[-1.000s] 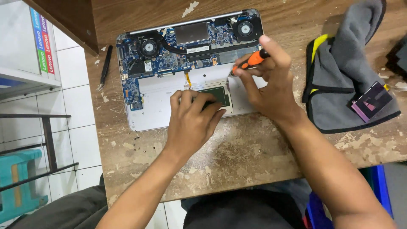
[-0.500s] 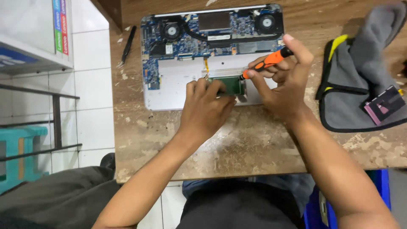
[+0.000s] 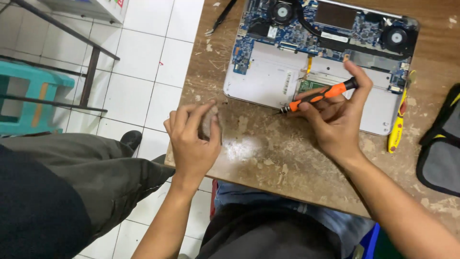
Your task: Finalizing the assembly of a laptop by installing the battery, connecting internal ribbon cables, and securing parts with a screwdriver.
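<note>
An opened silver laptop (image 3: 261, 79) lies bottom up on the worn wooden table (image 3: 287, 163), showing its blue circuit board (image 3: 292, 33) and two fans. My right hand (image 3: 338, 122) grips an orange and black screwdriver (image 3: 321, 96) over the laptop's near edge, its tip pointing left just above the case. My left hand (image 3: 194, 139) hovers off the laptop near the table's left front corner. Its fingertips are pinched together, and I cannot see whether anything small is between them.
A yellow tool (image 3: 396, 127) lies along the laptop's right side. A grey and black pouch (image 3: 441, 153) sits at the far right. A black tool (image 3: 223, 17) lies at the table's back left. A leg in dark trousers (image 3: 81, 177) and a teal stool (image 3: 28, 93) are on the tiled floor at left.
My left hand has come off the laptop's green board and drawn back to the table's left front corner. My right hand still holds the screwdriver, now tipped flatter. The view has shifted left.
</note>
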